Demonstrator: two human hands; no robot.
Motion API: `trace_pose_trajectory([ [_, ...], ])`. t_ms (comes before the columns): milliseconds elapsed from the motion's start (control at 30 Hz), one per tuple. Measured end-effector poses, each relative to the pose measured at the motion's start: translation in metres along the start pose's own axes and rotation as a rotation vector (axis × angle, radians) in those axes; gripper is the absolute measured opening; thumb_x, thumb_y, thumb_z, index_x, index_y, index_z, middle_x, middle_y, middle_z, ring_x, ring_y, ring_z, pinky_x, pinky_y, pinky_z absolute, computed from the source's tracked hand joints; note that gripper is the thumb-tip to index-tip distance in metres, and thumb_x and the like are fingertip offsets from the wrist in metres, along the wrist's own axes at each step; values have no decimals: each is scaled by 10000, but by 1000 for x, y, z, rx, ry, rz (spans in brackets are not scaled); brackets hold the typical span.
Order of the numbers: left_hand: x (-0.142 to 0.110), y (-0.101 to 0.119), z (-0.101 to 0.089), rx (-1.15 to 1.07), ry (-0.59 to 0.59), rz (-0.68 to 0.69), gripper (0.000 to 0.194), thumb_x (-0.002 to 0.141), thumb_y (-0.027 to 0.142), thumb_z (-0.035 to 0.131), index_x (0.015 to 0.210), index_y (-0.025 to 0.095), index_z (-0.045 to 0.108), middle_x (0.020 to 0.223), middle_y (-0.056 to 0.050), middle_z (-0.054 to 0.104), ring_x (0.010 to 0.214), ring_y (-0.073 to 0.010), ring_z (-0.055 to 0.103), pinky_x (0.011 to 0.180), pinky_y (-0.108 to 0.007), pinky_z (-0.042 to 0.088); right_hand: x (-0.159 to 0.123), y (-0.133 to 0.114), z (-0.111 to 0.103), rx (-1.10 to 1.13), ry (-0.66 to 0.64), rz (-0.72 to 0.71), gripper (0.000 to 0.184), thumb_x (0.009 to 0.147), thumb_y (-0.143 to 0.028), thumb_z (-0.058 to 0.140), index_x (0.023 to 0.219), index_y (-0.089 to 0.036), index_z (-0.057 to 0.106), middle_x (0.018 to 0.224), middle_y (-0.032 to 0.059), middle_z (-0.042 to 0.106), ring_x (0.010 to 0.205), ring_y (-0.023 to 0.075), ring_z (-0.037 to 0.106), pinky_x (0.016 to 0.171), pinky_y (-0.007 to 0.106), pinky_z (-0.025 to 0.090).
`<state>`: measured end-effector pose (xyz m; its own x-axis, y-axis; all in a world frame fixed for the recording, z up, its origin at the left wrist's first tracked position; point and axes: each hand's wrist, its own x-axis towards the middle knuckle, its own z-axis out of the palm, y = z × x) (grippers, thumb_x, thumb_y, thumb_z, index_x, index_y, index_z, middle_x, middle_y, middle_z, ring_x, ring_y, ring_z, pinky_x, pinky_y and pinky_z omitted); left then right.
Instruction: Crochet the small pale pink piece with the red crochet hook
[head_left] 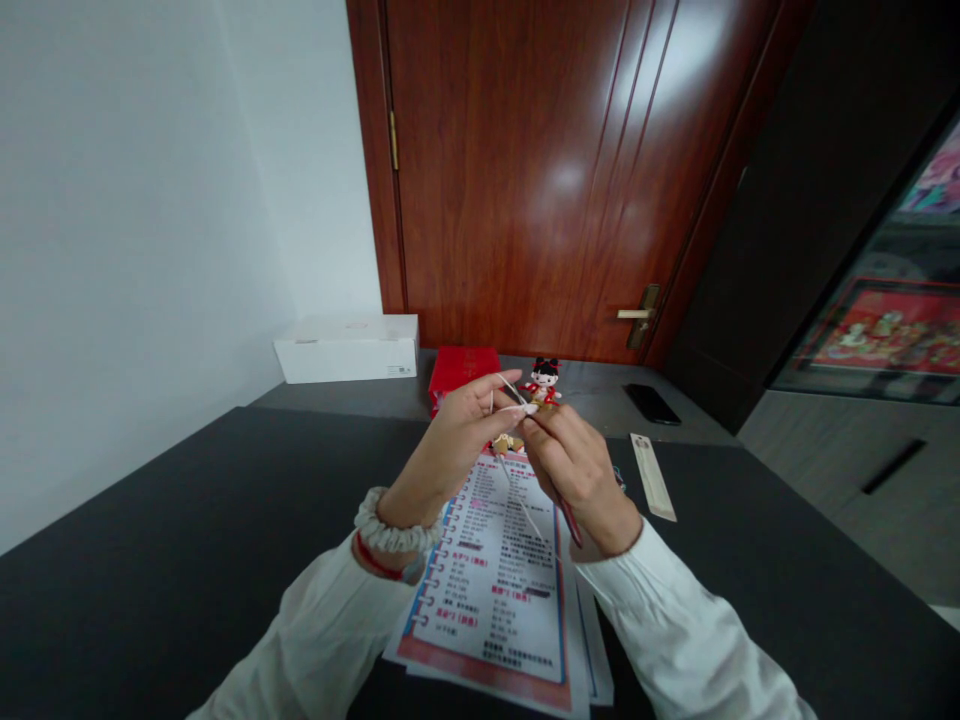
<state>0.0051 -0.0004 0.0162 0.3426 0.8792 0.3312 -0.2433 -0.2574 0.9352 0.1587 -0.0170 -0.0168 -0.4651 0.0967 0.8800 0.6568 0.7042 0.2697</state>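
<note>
The table [187,510] is black, with a grey strip [596,390] along its far edge, where a white box [349,350] stands at the far left corner, a red box [465,365] and a doll [544,376] sit near the middle, and a phone [652,404] lies towards the far right corner. On the black part, overlapping printed sheets [510,625] spread in the middle towards the near edge, and a slim pale strip [652,478] lies to their right, its far end close to the grey. At the sheets' far end is a small beige thing [508,443], partly hidden.
</note>
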Motion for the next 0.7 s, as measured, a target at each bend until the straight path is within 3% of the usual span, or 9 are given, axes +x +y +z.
trace_pose_trajectory([
  [167,5,1,-6,240,110,166,464,774,153,638,1231,117,566,701,35,571,689,-112,536,705,-259,420,6,-7,-11,194,-123,119,128,905,-44,499,912,-172,511,817,73,615,757,171,557,635,307,477],
  [300,3,-7,-12,282,35,164,483,789,160,624,1263,108,549,729,26,572,677,-110,537,679,-256,430,0,-2,-20,433,-43,266,141,885,-59,551,862,-195,524,767,16,597,705,131,555,633,272,459],
  [533,-5,-12,-14,303,-59,145,436,791,137,615,1225,100,581,714,18,572,676,-114,553,672,-253,462,-15,9,-21,894,53,763,121,853,-172,633,750,-200,576,666,-34,579,591,95,512,539,231,386],
  [700,-10,-13,-12,168,-114,89,451,773,150,651,1219,133,583,727,22,585,695,-113,561,691,-262,465,-14,11,-10,1277,105,891,143,821,-196,651,710,-194,562,578,-44,598,490,90,497,472,219,367],
])
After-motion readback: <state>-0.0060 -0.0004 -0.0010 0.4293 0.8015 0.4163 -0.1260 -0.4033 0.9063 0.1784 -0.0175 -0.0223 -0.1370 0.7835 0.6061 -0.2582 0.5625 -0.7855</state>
